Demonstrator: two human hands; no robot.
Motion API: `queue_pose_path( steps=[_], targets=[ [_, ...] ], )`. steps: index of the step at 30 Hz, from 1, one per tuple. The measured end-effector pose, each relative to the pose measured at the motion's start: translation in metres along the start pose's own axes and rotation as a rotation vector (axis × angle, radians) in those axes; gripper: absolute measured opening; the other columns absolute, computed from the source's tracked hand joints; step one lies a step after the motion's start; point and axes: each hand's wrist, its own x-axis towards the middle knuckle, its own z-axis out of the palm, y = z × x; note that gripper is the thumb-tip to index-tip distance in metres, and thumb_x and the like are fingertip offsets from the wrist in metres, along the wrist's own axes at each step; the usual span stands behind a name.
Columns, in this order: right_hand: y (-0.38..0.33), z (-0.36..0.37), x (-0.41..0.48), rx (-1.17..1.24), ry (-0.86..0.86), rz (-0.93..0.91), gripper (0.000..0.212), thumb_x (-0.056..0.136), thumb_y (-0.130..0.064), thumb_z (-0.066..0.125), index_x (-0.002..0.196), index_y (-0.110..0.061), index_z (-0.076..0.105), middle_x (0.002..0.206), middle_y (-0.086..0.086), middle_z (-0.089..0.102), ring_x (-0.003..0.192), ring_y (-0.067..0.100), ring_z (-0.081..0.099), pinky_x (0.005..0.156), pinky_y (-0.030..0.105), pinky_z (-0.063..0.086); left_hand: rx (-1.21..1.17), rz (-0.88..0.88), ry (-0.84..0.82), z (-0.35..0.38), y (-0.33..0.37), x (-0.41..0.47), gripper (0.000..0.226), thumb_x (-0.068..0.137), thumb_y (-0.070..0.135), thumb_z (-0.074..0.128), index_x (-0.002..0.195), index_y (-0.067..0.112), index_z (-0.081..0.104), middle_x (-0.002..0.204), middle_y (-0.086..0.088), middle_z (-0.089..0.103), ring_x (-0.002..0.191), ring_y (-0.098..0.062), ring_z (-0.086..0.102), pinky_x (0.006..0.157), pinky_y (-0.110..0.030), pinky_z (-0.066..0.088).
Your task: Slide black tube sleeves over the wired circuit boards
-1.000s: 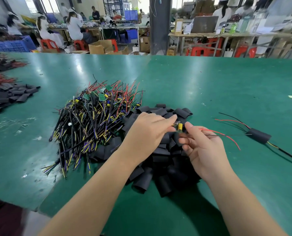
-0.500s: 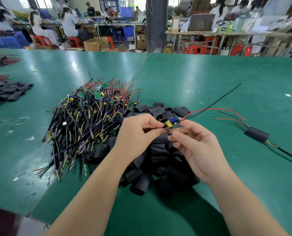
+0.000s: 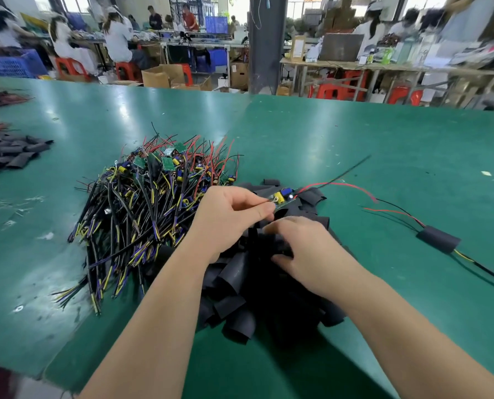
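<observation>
Head view | step: fetching a sleeve | my left hand (image 3: 228, 217) pinches a bare circuit board (image 3: 283, 198) above the sleeve pile (image 3: 240, 283) | my right hand (image 3: 303, 249) curls into the pile, grip hidden | next: lift one sleeve, open its mouth, thread over the board.

no text, label, brand, number or sign can be read anywhere in this view. the small green circuit board with yellow and blue parts (image 3: 281, 198) shows no legible print, the flat brown cardboard boxes (image 3: 162, 74) behind the green worktop (image 3: 355, 133) bear no clear marks, and the pale upright card on the far wooden table (image 3: 297, 48) is too blurred to read.
</observation>
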Motion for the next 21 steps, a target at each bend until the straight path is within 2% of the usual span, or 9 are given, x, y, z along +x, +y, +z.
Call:
queue_pose_path(
  steps=[3, 8, 10, 12, 15, 16, 18, 19, 21],
  targets=[
    [-0.001, 0.000, 0.017, -0.062, -0.155, 0.015, 0.049, 0.080, -0.011, 0.065, 0.129, -0.015, 0.056, 0.118, 0.009, 0.053, 0.111, 0.028, 0.052, 0.095, 0.037, 0.043, -0.128, -0.073, 0.036, -0.003, -0.002, -0.005, 0.014, 0.080, 0.003, 0.072, 0.070, 0.012, 0.074, 0.066, -0.006, 0.072, 0.036, 0.006, 0.045, 0.040, -0.003, 0.032],
    [0.004, 0.002, 0.027, 0.027, -0.205, 0.051, 0.038, 0.077, -0.013, 0.068, 0.115, -0.016, 0.063, 0.103, 0.005, 0.044, 0.098, 0.024, 0.051, 0.085, 0.032, 0.043, -0.222, -0.176, 0.049, -0.013, -0.002, -0.008, 0.012, 0.079, 0.012, 0.073, 0.069, 0.017, 0.076, 0.072, -0.010, 0.072, 0.035, -0.004, 0.027, 0.037, -0.012, 0.020],
    [0.004, 0.001, 0.026, 0.107, -0.136, 0.048, 0.033, 0.073, -0.011, 0.071, 0.105, -0.018, 0.063, 0.097, 0.001, 0.049, 0.088, 0.019, 0.051, 0.075, 0.025, 0.041, -0.273, -0.187, 0.037, -0.015, -0.002, -0.008, 0.008, 0.076, 0.015, 0.073, 0.069, 0.015, 0.076, 0.068, -0.008, 0.071, 0.036, -0.005, 0.024, 0.037, -0.013, 0.018],
    [0.006, 0.000, 0.021, 0.198, 0.003, 0.060, 0.032, 0.070, -0.013, 0.077, 0.097, -0.020, 0.061, 0.082, -0.011, 0.053, 0.072, 0.002, 0.050, 0.062, 0.010, 0.034, -0.300, -0.181, 0.008, -0.017, -0.002, -0.009, 0.008, 0.071, 0.020, 0.073, 0.068, 0.014, 0.076, 0.063, -0.004, 0.069, 0.036, -0.004, 0.024, 0.037, -0.013, 0.017],
    [0.015, -0.003, 0.002, 0.382, 0.223, 0.145, 0.035, 0.065, -0.016, 0.085, 0.092, -0.022, 0.063, 0.074, -0.020, 0.060, 0.066, -0.009, 0.053, 0.063, 0.005, 0.036, -0.315, -0.159, -0.019, -0.022, -0.006, -0.010, 0.010, 0.069, 0.023, 0.072, 0.068, 0.014, 0.076, 0.059, -0.002, 0.067, 0.036, -0.004, 0.025, 0.038, -0.013, 0.018],
    [0.019, -0.004, -0.006, 0.501, 0.268, 0.186, 0.035, 0.064, -0.015, 0.086, 0.090, -0.022, 0.064, 0.079, -0.018, 0.065, 0.067, -0.008, 0.056, 0.067, 0.007, 0.039, -0.322, -0.151, -0.019, -0.024, -0.007, -0.010, 0.010, 0.069, 0.023, 0.072, 0.069, 0.014, 0.076, 0.060, -0.002, 0.068, 0.037, -0.005, 0.024, 0.038, -0.013, 0.019],
    [0.027, -0.008, -0.023, 0.938, 0.366, 0.256, 0.035, 0.063, -0.006, 0.084, 0.086, -0.019, 0.063, 0.093, -0.007, 0.074, 0.078, 0.004, 0.065, 0.076, 0.017, 0.049, -0.332, -0.133, -0.016, -0.028, -0.009, -0.011, 0.009, 0.070, 0.022, 0.072, 0.069, 0.014, 0.075, 0.064, -0.004, 0.069, 0.038, -0.006, 0.024, 0.040, -0.013, 0.019],
    [0.030, -0.010, -0.030, 1.225, 0.432, 0.284, 0.032, 0.062, -0.005, 0.079, 0.085, -0.017, 0.061, 0.096, -0.001, 0.075, 0.081, 0.010, 0.068, 0.075, 0.020, 0.053, -0.333, -0.123, -0.018, -0.029, -0.009, -0.011, 0.008, 0.071, 0.022, 0.072, 0.069, 0.014, 0.075, 0.065, -0.004, 0.070, 0.038, -0.006, 0.024, 0.040, -0.014, 0.020],
    [0.036, -0.011, -0.042, 1.710, 0.572, 0.351, 0.023, 0.065, -0.006, 0.067, 0.085, -0.014, 0.059, 0.092, 0.003, 0.075, 0.075, 0.012, 0.069, 0.065, 0.017, 0.053, -0.338, -0.107, -0.021, -0.029, -0.009, -0.011, 0.004, 0.072, 0.017, 0.076, 0.069, 0.015, 0.075, 0.069, -0.007, 0.071, 0.039, -0.006, 0.024, 0.041, -0.015, 0.019]
  ],
)
